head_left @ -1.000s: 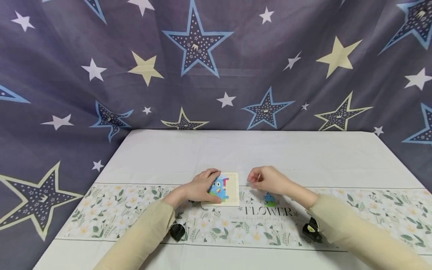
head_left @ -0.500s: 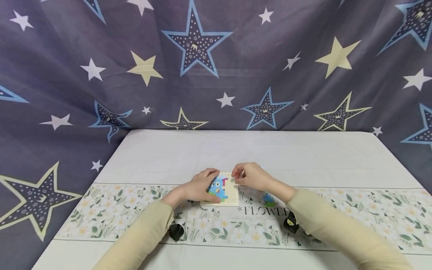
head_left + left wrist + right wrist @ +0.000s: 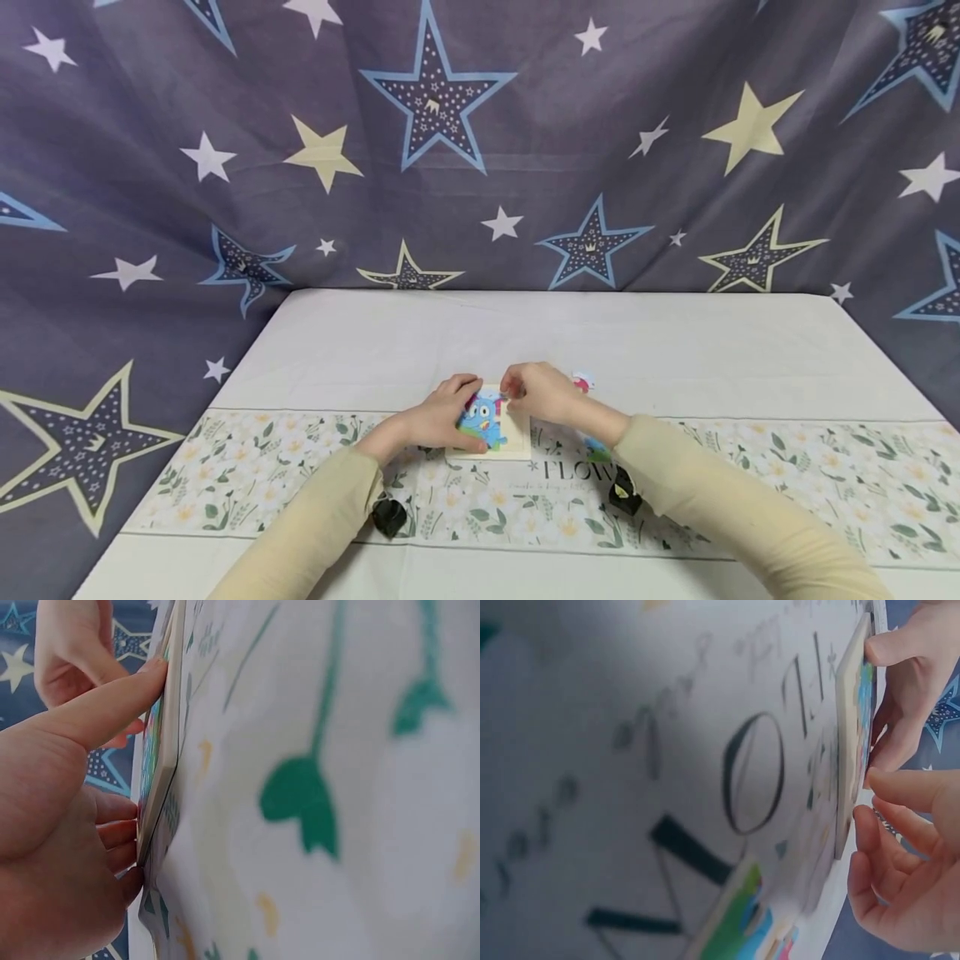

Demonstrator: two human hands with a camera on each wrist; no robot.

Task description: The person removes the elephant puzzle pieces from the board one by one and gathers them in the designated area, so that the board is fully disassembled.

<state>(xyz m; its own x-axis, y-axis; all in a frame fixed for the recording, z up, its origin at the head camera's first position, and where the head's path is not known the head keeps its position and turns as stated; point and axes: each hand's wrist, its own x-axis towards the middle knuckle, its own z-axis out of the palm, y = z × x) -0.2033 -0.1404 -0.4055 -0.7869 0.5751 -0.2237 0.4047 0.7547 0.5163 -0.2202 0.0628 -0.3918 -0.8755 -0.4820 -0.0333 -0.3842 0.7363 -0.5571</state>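
In the head view, the puzzle frame (image 3: 517,433) lies flat on the tablecloth (image 3: 637,333); the blue creature picture (image 3: 491,429) covers its left part, and a pale strip of base shows at its right. Your left hand (image 3: 437,417) holds the frame at its left side, set wide, thumb toward the front edge and fingers toward the back. Your right hand (image 3: 543,392) is narrow over the frame's back right part, fingertips close together; you cannot tell from here whether they pinch anything. A pink-marked piece (image 3: 582,383) lies right of the frame, about level with its back edge, and a blue-green piece (image 3: 597,452) lies right of it too, nearer its front. In the left wrist view, your left thumb lies straight over the frame's upper face, with the other fingers against its side. In the right wrist view, your right thumb and forefinger nearly meet beside the frame's face, nothing clear between them. Frame and pieces look thin, stiff and light, so the frame probably slides easily on cloth: brace it by its rim, and take pieces by opposite edges, sparing the knobs, which may chip
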